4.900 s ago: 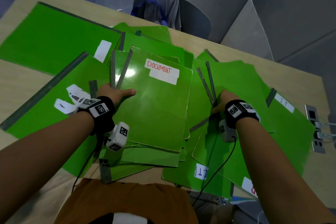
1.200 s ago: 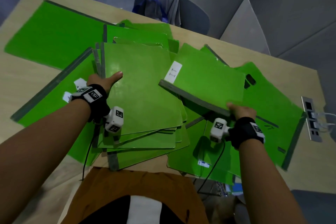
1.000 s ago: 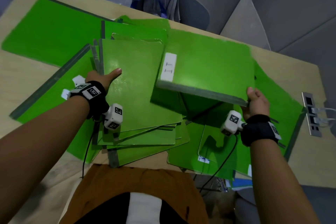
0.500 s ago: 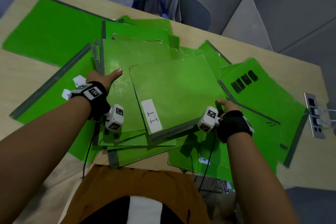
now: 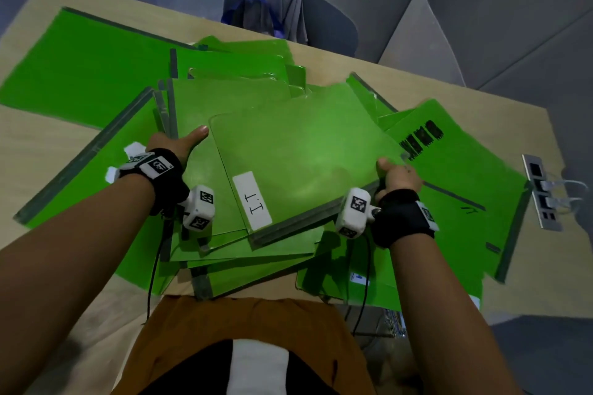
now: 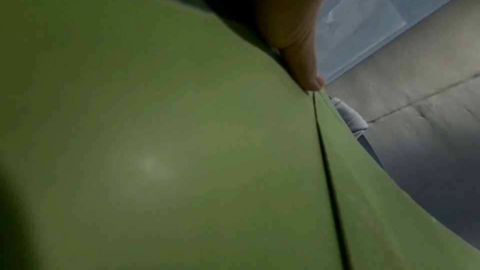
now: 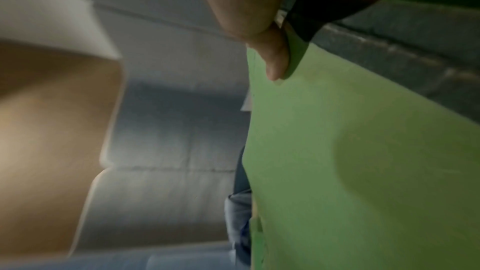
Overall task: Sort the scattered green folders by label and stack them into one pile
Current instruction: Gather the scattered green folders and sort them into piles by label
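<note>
Swung leftward, I.T folder [image 5: 305, 163] sits pinched by right hand [image 5: 399, 178], thumb atop.

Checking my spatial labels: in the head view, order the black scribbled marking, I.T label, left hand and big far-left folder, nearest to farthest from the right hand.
1. Black scribbled marking, just beyond the right hand.
2. I.T label, left of it on the gripped folder.
3. Left hand, at the pile's left edge.
4. Big far-left folder, at the table's back left.
</note>
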